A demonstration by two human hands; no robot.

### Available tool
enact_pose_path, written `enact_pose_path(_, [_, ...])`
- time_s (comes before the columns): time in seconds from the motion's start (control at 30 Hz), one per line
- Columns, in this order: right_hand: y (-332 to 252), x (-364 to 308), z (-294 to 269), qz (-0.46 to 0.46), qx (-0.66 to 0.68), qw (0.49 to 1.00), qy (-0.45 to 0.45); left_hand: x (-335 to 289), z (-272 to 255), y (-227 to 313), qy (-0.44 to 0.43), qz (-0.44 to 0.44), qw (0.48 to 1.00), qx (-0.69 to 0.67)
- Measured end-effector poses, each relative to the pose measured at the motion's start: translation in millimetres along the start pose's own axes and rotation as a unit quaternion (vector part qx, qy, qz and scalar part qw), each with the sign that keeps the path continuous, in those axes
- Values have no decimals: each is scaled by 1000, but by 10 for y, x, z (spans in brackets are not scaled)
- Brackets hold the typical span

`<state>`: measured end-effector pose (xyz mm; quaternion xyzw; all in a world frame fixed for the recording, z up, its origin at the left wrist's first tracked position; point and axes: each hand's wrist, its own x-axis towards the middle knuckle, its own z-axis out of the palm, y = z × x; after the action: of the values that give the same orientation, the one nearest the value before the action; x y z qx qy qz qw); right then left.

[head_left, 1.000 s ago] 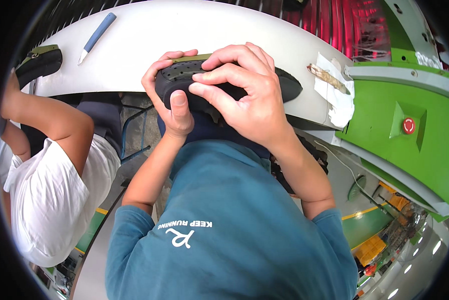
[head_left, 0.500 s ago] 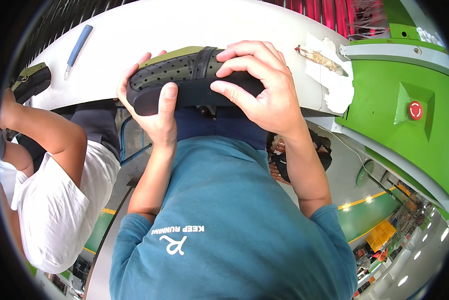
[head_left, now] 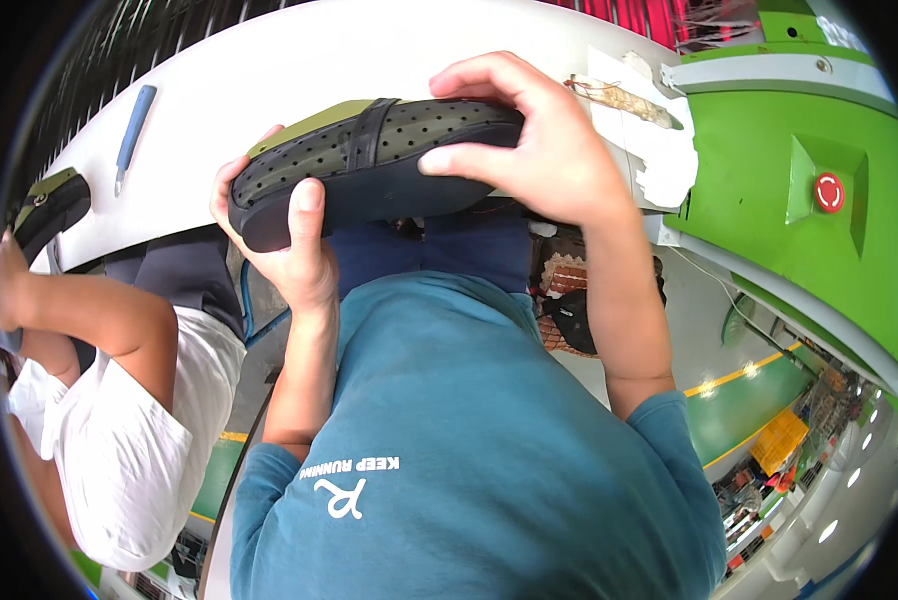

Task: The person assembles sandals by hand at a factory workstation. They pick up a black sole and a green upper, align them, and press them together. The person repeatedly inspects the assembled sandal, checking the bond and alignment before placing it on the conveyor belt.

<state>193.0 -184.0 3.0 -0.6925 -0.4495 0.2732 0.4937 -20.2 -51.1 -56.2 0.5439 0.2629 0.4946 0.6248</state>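
Clock reading of the view, 12 at the top edge. Low-cut shoe (head_left: 389,190), dark sole, perforated olive-and-black upper with a narrow cross strap (head_left: 365,136), up at 11 o'clock, over the near edge of the white table (head_left: 319,50). Long axis runs 8 to 2, sole side toward the wearer.

Left hand (head_left: 294,262) closed on the 8 o'clock end: thumb flat on the sole side, fingers behind. Right hand (head_left: 559,150) set wide around the 2 o'clock end, thumb along the side; whether it grips firmly, cannot tell.

Handling, judged by eye: light; sole probably springy, upper thin and softer, liable to dent under a hard pinch. Not obviously slippery or fragile. Best hold: the thick sole at both ends, fingers off the strap.

Writing: none readable on the shoe. Teal T-shirt (head_left: 469,440) carries white block lettering and a looping white emblem, inverted, toward 7. Red push button (head_left: 829,192) between 2 and 3 has white curved arrows.

Blue-handled tool (head_left: 135,138) at 10, pale tip pointing toward 8.
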Motion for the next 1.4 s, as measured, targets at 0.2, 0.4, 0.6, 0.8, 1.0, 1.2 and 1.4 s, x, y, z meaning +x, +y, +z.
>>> enact_pose_path(0.2, [182,-18,-239,115,75,990,-38,2,-28,-4,-9,-7,1000,-13])
enact_pose_path(0.4, [347,23,-217,97,99,989,-55,74,-70,-57,-22,-5,1000,-11])
enact_pose_path(0.6, [253,-115,50,118,133,980,85,244,218,140,-38,-91,995,-5])
enact_pose_path(0.8, [-2,-251,278,159,139,974,80,-215,393,323,-171,-150,971,73])
enact_pose_path(1.0, [-27,-2,112,-206,-247,908,269,147,7,478,-278,-135,944,116])
enact_pose_path(1.2, [-52,184,22,-280,-251,925,61,404,-156,583,-340,-60,896,278])
enact_pose_path(1.4, [-125,222,86,-280,-207,937,-15,375,-187,535,-341,0,887,310])
